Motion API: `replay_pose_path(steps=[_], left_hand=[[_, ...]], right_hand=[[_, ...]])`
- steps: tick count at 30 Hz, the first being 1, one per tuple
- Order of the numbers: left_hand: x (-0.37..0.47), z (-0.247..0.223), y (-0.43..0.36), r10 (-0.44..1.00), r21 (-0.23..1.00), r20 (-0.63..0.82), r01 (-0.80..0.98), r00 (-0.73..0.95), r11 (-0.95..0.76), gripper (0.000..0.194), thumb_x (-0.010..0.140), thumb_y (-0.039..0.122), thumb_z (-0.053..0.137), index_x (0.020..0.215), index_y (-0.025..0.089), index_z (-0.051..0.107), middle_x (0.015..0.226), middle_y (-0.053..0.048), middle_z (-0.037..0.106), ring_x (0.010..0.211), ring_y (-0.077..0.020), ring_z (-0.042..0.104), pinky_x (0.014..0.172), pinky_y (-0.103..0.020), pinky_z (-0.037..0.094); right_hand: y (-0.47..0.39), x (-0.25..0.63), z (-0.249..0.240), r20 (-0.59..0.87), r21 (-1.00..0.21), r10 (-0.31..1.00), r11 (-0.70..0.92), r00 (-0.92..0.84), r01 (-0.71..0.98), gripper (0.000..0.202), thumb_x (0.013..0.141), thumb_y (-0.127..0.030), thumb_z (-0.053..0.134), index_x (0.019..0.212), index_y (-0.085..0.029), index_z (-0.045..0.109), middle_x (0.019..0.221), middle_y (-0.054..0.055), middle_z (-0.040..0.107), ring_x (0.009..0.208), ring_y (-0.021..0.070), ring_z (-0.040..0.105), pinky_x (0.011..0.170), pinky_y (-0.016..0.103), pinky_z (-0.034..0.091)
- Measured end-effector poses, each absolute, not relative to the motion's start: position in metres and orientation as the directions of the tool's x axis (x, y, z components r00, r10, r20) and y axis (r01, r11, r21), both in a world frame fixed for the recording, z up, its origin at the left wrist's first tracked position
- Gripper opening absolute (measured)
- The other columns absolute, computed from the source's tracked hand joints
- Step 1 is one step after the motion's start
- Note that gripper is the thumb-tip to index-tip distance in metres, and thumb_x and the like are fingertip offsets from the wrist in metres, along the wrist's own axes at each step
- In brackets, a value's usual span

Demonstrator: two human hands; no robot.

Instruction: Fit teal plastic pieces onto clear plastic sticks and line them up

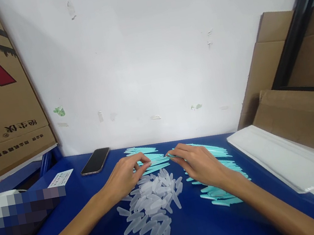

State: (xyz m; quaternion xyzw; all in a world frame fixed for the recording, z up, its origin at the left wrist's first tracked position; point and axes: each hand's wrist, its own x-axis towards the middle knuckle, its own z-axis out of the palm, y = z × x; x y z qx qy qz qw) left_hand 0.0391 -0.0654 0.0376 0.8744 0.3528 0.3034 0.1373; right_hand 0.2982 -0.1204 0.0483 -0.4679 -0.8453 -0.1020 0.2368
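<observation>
My left hand (128, 171) is closed, thumb and forefinger pinching what looks like a small translucent plastic cover (154, 161). Facing it, my right hand (200, 162) is closed in a pinch on a slim teal plastic stick, shaped like an eyebrow razor, mostly hidden by the fingers. The fingertips are a short gap apart. Under and behind my left fingers lies a row of teal sticks (159, 167). More teal sticks (219, 193) spread beneath my right hand and wrist. A loose heap of translucent white covers (155, 203) sits between my forearms.
A blue table (195, 232) meets a white wall (146, 54). A phone (96, 161) and a printed card (60, 178) lie at left, below a large cardboard box (0, 108). White plastic bags (286, 159) and folded cardboard (303, 120) stand at right.
</observation>
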Motion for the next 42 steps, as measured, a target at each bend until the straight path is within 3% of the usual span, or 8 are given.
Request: replay_pose_path(steps=[9,15,20,28,32,35,38,42], left_hand=[[0.039,0.039,-0.066,0.731,0.536,0.493,0.497,0.472,-0.683,0.029,0.089,0.049,0.064,0.091,0.021,0.070,0.070,0.000,0.071,0.050,-0.0128,0.061,0.050,-0.023,0.048],[0.040,0.039,-0.069,0.708,0.526,0.558,0.475,0.434,-0.706,0.023,0.088,0.043,0.066,0.094,0.021,0.071,0.051,0.005,0.063,0.044,-0.0116,0.058,0.045,-0.021,0.044],[0.040,0.039,-0.069,0.670,0.511,0.618,0.438,0.410,-0.740,0.020,0.088,0.038,0.068,0.096,0.021,0.072,0.054,0.005,0.065,0.043,-0.0107,0.059,0.045,-0.020,0.045],[0.042,0.041,-0.073,0.634,0.498,0.670,0.400,0.385,-0.769,0.020,0.087,0.037,0.070,0.096,0.020,0.074,0.053,0.005,0.064,0.042,-0.0099,0.058,0.045,-0.019,0.047],[0.044,0.038,-0.075,0.562,0.448,0.702,0.341,0.439,-0.826,0.019,0.089,0.034,0.069,0.101,0.020,0.073,0.079,-0.001,0.074,0.044,-0.0071,0.058,0.046,-0.019,0.050],[0.047,0.034,-0.077,0.441,0.348,0.738,0.272,0.511,-0.897,0.021,0.092,0.027,0.065,0.111,0.022,0.072,0.096,-0.004,0.075,0.049,-0.0063,0.058,0.048,-0.018,0.050],[0.051,0.032,-0.079,0.321,0.248,0.771,0.205,0.550,-0.947,0.023,0.093,0.021,0.063,0.114,0.023,0.072,0.093,-0.004,0.073,0.053,-0.0067,0.058,0.050,-0.018,0.050],[0.054,0.032,-0.083,0.326,0.263,0.784,0.193,0.529,-0.945,0.026,0.091,0.017,0.064,0.115,0.024,0.073,0.087,-0.002,0.071,0.047,-0.0046,0.051,0.046,-0.018,0.047]], right_hand=[[-0.121,0.297,0.051,0.502,-0.175,0.761,0.555,-0.411,0.813,0.033,0.103,-0.031,0.038,0.128,-0.025,0.060,0.100,0.005,0.070,0.085,0.0175,0.065,0.072,0.028,0.046],[-0.121,0.291,0.053,0.441,-0.470,0.839,0.518,-0.318,0.715,0.031,0.100,-0.037,0.045,0.115,-0.023,0.068,0.091,0.003,0.072,0.076,0.0176,0.064,0.066,0.027,0.045],[-0.119,0.292,0.052,0.376,-0.636,0.879,0.475,-0.293,0.608,0.033,0.098,-0.040,0.049,0.115,-0.021,0.069,0.079,0.002,0.071,0.066,0.0159,0.062,0.060,0.025,0.045],[-0.119,0.293,0.055,0.355,-0.695,0.887,0.461,-0.294,0.552,0.035,0.097,-0.043,0.049,0.117,-0.022,0.069,0.081,0.003,0.071,0.065,0.0149,0.059,0.056,0.024,0.042],[-0.119,0.293,0.056,0.353,-0.709,0.875,0.482,-0.332,0.515,0.034,0.097,-0.043,0.051,0.115,-0.022,0.071,0.079,0.002,0.068,0.065,0.0140,0.057,0.055,0.023,0.041],[-0.120,0.292,0.055,0.332,-0.740,0.879,0.467,-0.341,0.484,0.032,0.095,-0.040,0.055,0.114,-0.021,0.072,0.084,0.004,0.071,0.066,0.0145,0.058,0.059,0.025,0.043],[-0.120,0.289,0.055,0.318,-0.765,0.889,0.445,-0.329,0.466,0.031,0.092,-0.039,0.060,0.112,-0.020,0.074,0.082,0.005,0.072,0.067,0.0155,0.060,0.062,0.027,0.045],[-0.121,0.287,0.054,0.303,-0.804,0.899,0.419,-0.315,0.423,0.031,0.089,-0.040,0.063,0.110,-0.019,0.074,0.080,0.005,0.072,0.066,0.0158,0.061,0.063,0.028,0.047]])
